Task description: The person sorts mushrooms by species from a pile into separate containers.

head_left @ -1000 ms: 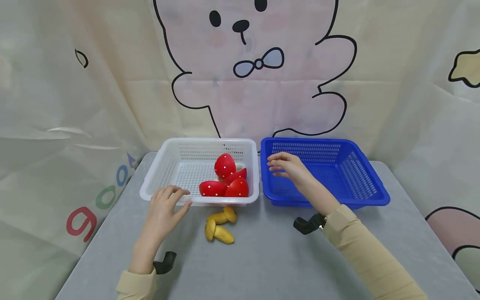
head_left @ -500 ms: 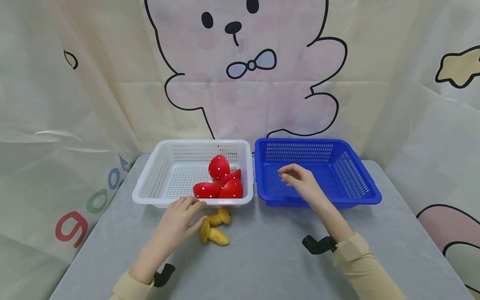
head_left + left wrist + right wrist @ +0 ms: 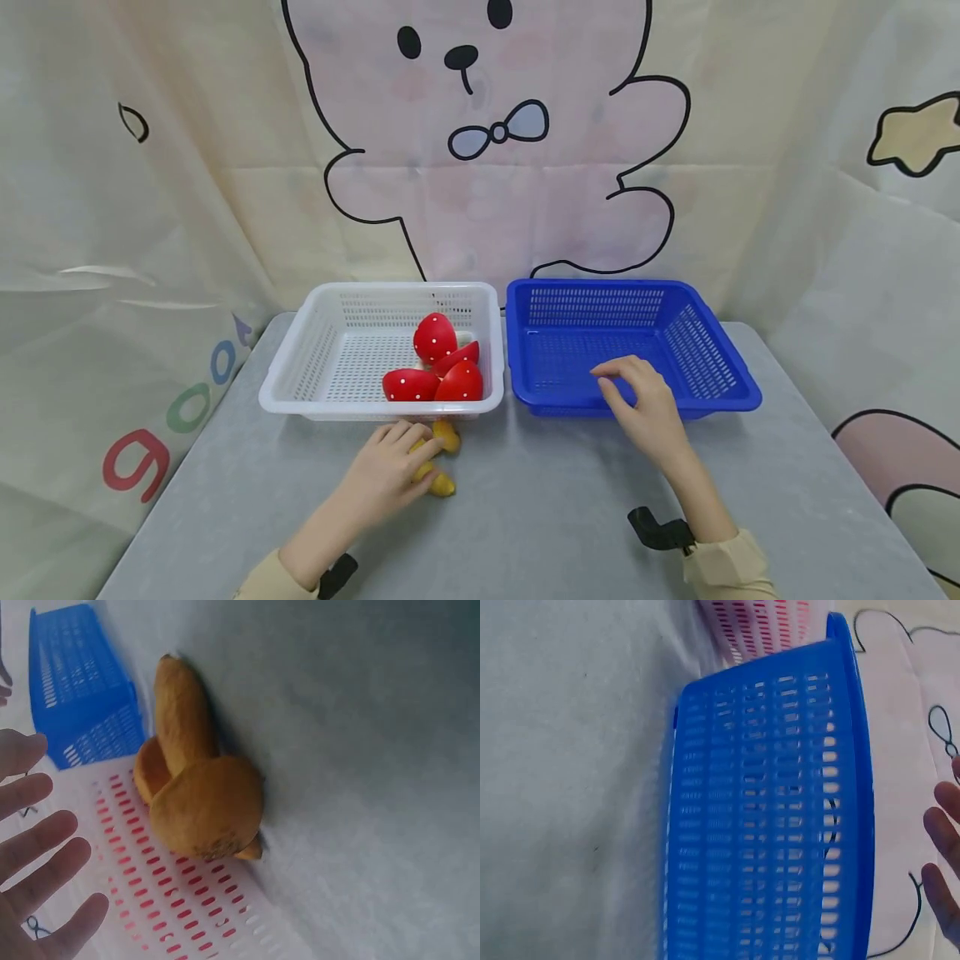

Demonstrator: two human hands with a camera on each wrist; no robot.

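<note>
Two yellow-brown toy mushrooms lie on the grey table in front of the white basket (image 3: 300, 408). My left hand (image 3: 388, 471) hovers at them and covers part of both: the farther mushroom (image 3: 447, 435) and the nearer mushroom (image 3: 442, 485). In the left wrist view, the fingers (image 3: 52, 889) are spread apart, and the near mushroom (image 3: 206, 806) has nothing around it. My right hand (image 3: 645, 408) hangs over the front of the blue basket (image 3: 517, 367). Its thumb and forefinger are close together, with nothing visible between them. The right wrist view catches only loose fingertips (image 3: 941, 825).
Several red, white-dotted toy mushrooms (image 3: 435, 337) sit in the right part of the white basket. Both baskets stand side by side at the back of the table (image 3: 540, 517). A cloth backdrop (image 3: 247, 183) with a bear drawing rises behind them.
My left hand has moved right and nearer, from the white basket's front rim to over the yellow-brown mushrooms. The right hand has drawn back toward the blue basket's front. The head view has shifted slightly.
</note>
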